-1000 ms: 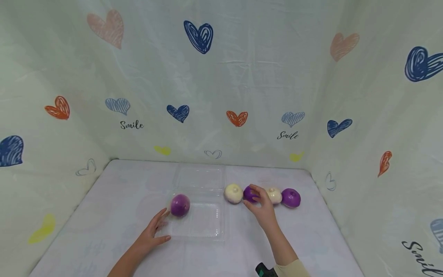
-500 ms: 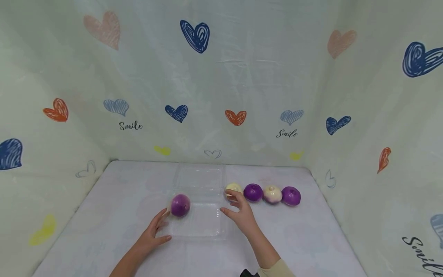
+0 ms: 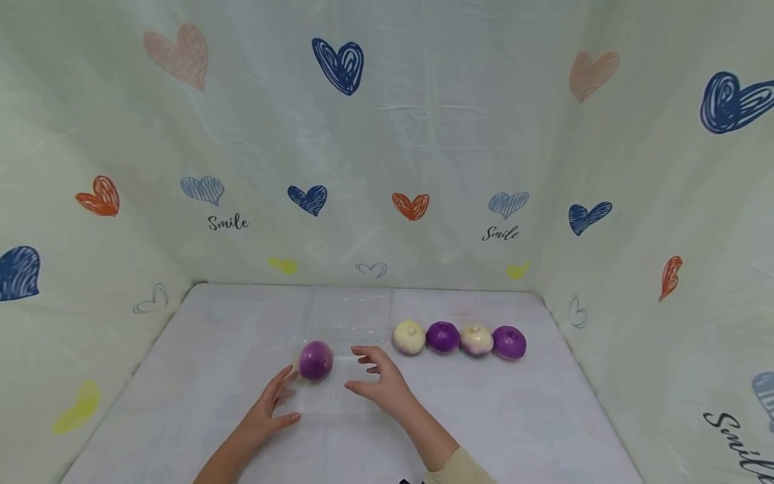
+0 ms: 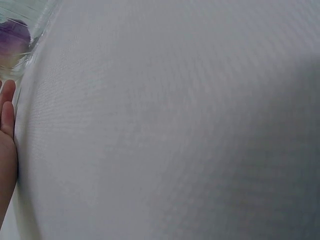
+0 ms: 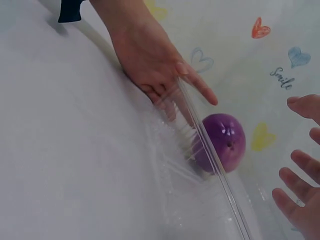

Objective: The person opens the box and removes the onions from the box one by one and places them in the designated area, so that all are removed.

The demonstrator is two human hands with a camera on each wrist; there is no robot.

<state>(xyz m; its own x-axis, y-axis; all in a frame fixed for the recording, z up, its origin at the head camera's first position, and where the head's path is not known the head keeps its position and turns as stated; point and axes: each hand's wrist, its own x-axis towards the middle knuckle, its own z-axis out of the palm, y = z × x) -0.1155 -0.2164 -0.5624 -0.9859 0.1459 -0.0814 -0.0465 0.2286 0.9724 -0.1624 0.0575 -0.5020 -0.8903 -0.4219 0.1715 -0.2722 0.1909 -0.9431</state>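
A clear plastic container (image 3: 329, 405) lies with its lid (image 3: 349, 312) folded back behind it. Inside its left part sits a purple onion (image 3: 316, 361), which the right wrist view shows as a round glossy onion (image 5: 231, 135) behind the transparent wall. My left hand (image 3: 266, 407) rests at the container's left side, fingers and thumb spread along it. Over the right part of the container hovers my right hand (image 3: 383, 384), its fingers loosely bent and holding nothing. In the left wrist view, only part of the left hand (image 4: 7, 130) shows, at the edge.
Right of the container, a row runs along the table (image 3: 514, 417): a white onion (image 3: 409, 337), a purple onion (image 3: 443, 337), another white onion (image 3: 477, 340) and another purple onion (image 3: 510, 343). A curtain (image 3: 447, 148) printed with hearts surrounds the table at the back and sides.
My right hand has moved left from the purple onion in the row, past the white one, to above the container. The left hand and the onions have stayed in place.
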